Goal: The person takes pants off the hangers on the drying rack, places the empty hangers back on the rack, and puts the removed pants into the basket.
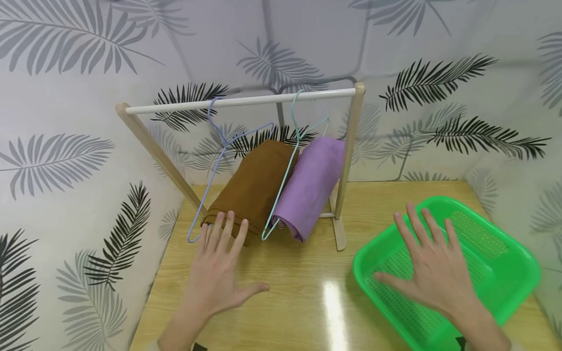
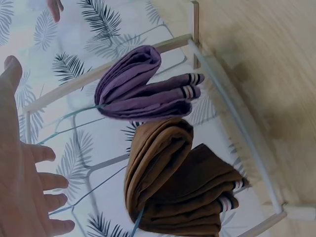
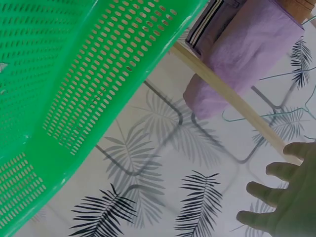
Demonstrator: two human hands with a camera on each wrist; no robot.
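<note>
On a small wooden rack with a white rail [image 1: 246, 101] hang two folded garments. A brown garment [image 1: 256, 183], with striped cuffs in the left wrist view, hangs over a blue hanger [image 1: 216, 168]. To its right a purple garment [image 1: 313, 183] hangs over a mint-green hanger [image 1: 285, 178]. My left hand [image 1: 217, 273], fingers spread and holding nothing, is held out in front of the brown garment. With its fingers also spread, my right hand [image 1: 432, 268] overlaps a green plastic basket [image 1: 518, 273] in the head view and holds nothing.
The rack's right foot [image 1: 339, 234] stands on the wooden table [image 1: 281, 312] between the garments and the basket. Walls with a leaf-patterned covering [image 1: 66, 161] rise behind and at both sides of the table.
</note>
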